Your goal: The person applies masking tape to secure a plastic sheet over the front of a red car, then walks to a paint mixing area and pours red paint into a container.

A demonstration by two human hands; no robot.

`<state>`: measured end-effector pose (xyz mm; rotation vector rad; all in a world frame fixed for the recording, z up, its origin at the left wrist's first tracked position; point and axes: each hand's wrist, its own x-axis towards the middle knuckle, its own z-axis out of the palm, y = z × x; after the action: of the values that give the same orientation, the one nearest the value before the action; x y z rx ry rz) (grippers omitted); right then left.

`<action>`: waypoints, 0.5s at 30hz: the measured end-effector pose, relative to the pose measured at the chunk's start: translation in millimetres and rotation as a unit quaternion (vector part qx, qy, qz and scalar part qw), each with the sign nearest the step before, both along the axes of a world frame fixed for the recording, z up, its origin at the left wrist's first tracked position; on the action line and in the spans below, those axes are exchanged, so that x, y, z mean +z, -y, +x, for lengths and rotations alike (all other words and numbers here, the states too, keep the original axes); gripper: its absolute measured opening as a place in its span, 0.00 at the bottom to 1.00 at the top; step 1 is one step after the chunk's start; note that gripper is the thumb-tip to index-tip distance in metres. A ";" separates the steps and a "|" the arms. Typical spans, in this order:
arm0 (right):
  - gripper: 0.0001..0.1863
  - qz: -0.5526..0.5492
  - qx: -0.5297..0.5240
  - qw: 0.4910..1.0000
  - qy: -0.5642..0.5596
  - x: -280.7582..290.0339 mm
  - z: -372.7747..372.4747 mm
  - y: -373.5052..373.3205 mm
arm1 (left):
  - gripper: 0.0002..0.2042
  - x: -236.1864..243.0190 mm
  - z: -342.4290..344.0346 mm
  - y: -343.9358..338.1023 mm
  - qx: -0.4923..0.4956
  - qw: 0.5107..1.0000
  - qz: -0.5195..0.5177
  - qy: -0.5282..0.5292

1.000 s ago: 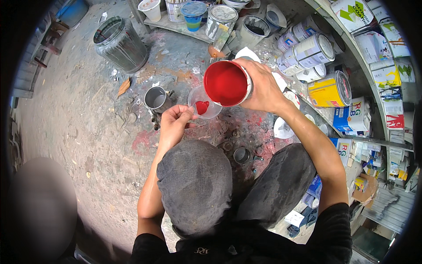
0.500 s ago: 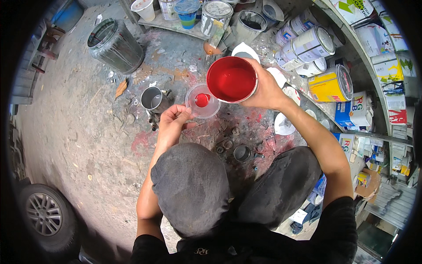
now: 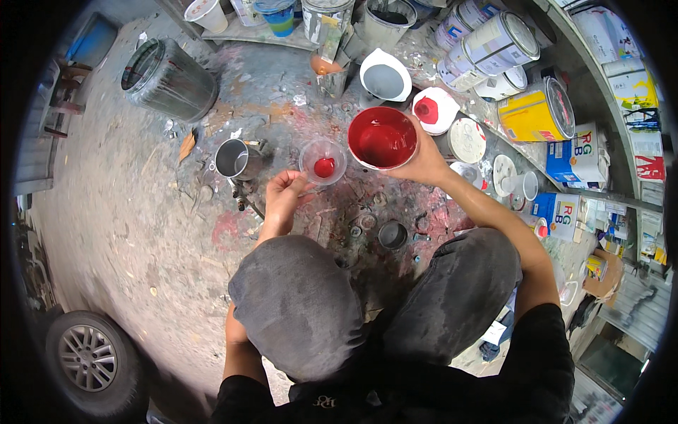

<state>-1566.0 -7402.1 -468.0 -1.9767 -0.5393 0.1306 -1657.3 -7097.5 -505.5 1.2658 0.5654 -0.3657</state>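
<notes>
My left hand (image 3: 286,194) pinches the edge of a clear plastic cup (image 3: 337,157). A small pool of red paint (image 3: 324,167) lies at the cup's bottom. To its right, my right hand (image 3: 424,161) is wrapped around a wide round container of red paint (image 3: 381,138), coated red inside and tilted so that its opening shows. A narrow gap separates the two vessels. Just left of the cup, a metal spray gun cup (image 3: 234,159) stands on the floor, its gun body partly hidden. Past the container sit a white-rimmed pot (image 3: 385,80) and a red-stained white lid (image 3: 432,111).
A paint-streaked drum (image 3: 173,81) stands far left. Paint cans crowd the shelves, including a yellow can (image 3: 535,111) at the right. A small dark cup (image 3: 392,234) and loose caps lie before my knees. A car wheel (image 3: 88,353) is at the lower left.
My right hand has drawn the red paint container rightward, away from over the clear cup's rim. My left hand still holds the cup. The whole view has shifted slightly.
</notes>
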 end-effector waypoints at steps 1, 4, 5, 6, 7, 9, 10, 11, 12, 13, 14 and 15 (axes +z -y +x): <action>0.55 -0.005 -0.021 1.000 -0.016 -5.9 -3.7 0.2 | 0.07 -3.6 0.0 0.9 0.005 1.000 0.011 -0.006; 0.55 -0.004 -0.074 0.996 -0.049 -28.2 -18.7 3.4 | 0.07 -12.8 -0.6 3.7 0.020 0.999 0.022 -0.015; 0.55 0.005 -0.088 0.995 -0.049 -39.8 -24.0 5.8 | 0.07 -13.0 -0.7 4.7 0.024 0.999 0.020 -0.015; 0.55 0.015 -0.100 0.994 -0.050 -50.6 -28.6 9.4 | 0.06 -13.1 -1.1 5.2 0.022 0.999 0.026 -0.011; 0.55 0.015 -0.110 0.992 -0.054 -53.4 -30.7 9.4 | 0.06 -13.6 -1.3 5.0 0.022 0.999 0.034 -0.007; 0.55 0.014 -0.130 0.989 -0.063 -57.3 -34.0 9.0 | 0.06 -14.2 -1.6 3.2 0.023 0.999 0.044 -0.003; 0.55 0.005 -0.132 0.989 -0.064 -60.0 -34.1 10.3 | 0.07 -15.2 -2.0 2.9 0.024 0.999 0.047 -0.003; 0.55 -0.005 -0.135 0.989 -0.065 -62.7 -34.3 11.8 | 0.07 -16.0 -2.7 2.5 0.025 0.998 0.049 -0.003; 0.55 -0.015 -0.138 0.988 -0.067 -65.6 -34.7 13.3 | 0.07 -16.7 -4.1 2.4 0.033 0.998 0.049 -0.005; 0.55 -0.009 -0.138 0.988 -0.065 -69.6 -34.7 15.1 | 0.07 -16.7 -5.0 3.3 0.042 0.998 0.047 -0.006; 0.55 -0.003 -0.137 0.988 -0.063 -73.7 -34.9 16.6 | 0.07 -16.6 -5.5 3.8 0.050 0.998 0.045 -0.007; 0.55 0.002 -0.137 0.989 -0.062 -76.1 -35.1 17.9 | 0.06 -16.5 -5.2 3.6 0.044 0.998 0.043 -0.002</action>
<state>-1601.0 -7420.1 -544.1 -2.0028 -0.1841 0.0786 -1662.6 -7101.1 -522.0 1.3174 0.6446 -0.2734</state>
